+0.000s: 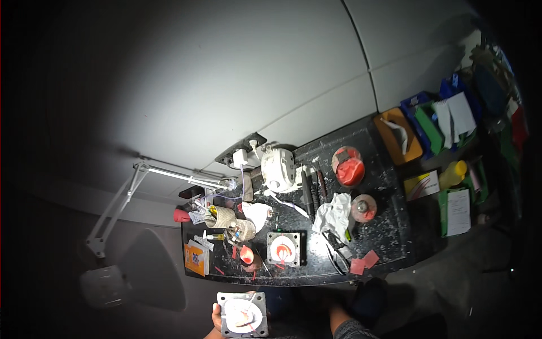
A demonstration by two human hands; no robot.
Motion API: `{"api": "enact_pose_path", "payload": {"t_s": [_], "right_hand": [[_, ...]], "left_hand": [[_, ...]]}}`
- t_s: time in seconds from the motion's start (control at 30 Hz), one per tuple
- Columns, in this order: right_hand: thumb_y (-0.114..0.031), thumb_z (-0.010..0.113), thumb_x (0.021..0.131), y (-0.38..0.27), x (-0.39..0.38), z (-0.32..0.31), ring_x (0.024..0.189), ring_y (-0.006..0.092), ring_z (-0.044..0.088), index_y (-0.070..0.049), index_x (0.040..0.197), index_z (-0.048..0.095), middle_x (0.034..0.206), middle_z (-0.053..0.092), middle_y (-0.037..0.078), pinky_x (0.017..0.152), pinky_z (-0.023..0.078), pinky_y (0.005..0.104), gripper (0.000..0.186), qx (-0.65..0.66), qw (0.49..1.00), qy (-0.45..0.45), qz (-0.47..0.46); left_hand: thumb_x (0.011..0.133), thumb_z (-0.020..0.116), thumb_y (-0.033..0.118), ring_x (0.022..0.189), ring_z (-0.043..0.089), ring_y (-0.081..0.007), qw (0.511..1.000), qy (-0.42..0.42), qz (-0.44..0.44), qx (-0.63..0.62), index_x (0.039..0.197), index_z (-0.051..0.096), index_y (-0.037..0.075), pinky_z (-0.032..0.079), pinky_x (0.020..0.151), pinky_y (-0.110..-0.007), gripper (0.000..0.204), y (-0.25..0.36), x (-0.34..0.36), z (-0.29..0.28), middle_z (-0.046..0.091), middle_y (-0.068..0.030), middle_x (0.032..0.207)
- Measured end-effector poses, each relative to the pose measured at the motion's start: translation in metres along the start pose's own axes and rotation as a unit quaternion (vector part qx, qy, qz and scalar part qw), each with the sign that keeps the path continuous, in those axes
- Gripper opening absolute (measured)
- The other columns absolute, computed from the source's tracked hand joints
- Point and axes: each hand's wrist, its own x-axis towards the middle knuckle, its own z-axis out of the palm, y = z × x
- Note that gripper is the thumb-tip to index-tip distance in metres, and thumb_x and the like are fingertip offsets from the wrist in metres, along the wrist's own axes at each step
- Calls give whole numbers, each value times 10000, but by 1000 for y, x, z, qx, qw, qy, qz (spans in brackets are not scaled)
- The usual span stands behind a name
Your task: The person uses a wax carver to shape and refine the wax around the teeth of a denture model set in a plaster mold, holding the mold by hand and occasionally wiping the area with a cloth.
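Observation:
My left hand (216, 317) grips the left edge of a square grey metal dental flask half (221, 309), thumb on its side. White plaster (257, 323) fills it, with a dental cast (241, 316) and a little pink-red in the middle. The flask is just in front of the bench's near edge. A second flask half (285, 235) lies on the bench, its plaster bearing a red horseshoe shape (284, 252). My right forearm (337, 317) shows low on the right, below a grey sleeve; the hand's fingers are lost in shadow, away from the flask.
On the black bench (384, 237) stand a white machine (278, 168), a red-filled jar (349, 169), a glass burner (363, 209), crumpled white paper (333, 216), pink wax pieces (364, 262) and a small red cup (247, 255). A lamp arm (127, 192) reaches in from the left.

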Motion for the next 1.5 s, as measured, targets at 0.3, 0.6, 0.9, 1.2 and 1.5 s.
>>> {"api": "enact_pose_path", "payload": {"t_s": [0.3, 0.6, 0.9, 1.2, 1.5], "right_hand": [[-632, 781, 846, -46, 120, -10, 1419, 417, 527, -39, 1442, 630, 1534, 532, 283, 1183, 427, 491, 854, 2, 990, 135, 29], [-590, 793, 862, -56, 149, -29, 1354, 416, 586, -30, 1385, 669, 1469, 591, 279, 1138, 472, 490, 776, -31, 973, 222, 49], [-549, 805, 878, -54, 199, -62, 1288, 416, 645, -22, 1328, 709, 1403, 649, 274, 1092, 517, 490, 700, -117, 928, 351, 44], [-460, 818, 912, -86, 8, -42, 1129, 379, 737, -20, 1198, 776, 1172, 766, 236, 993, 569, 440, 526, -32, 929, 368, 9], [-168, 689, 1056, -202, -169, -128, 1048, 214, 762, 84, 1175, 709, 1080, 783, 154, 952, 571, 327, 279, 227, 902, 280, -238]], "left_hand": [[713, 559, 1015, 1221, 588, -595, 992, -54, -84, 74, 1608, 400, 69, 497, 961, -749, 1312, 72, 57, -86, 520, -396, 1432], [691, 561, 1026, 1222, 556, -648, 991, -111, -69, 40, 1662, 316, 154, 471, 993, -743, 1328, 98, 11, -152, 487, -392, 1452], [754, 627, 943, 1240, 537, -668, 947, -320, -7, 31, 1668, 344, 243, 462, 995, -765, 1186, 81, 22, -301, 478, -405, 1468], [765, 615, 936, 1290, 511, -676, 868, -494, 47, -23, 1681, 288, 215, 448, 939, -842, 1211, 106, 45, -335, 483, -395, 1495], [790, 581, 940, 1264, 532, -679, 880, -448, 132, -85, 1693, 267, 203, 461, 1004, -789, 1207, 155, 108, -299, 437, -420, 1520]]}}
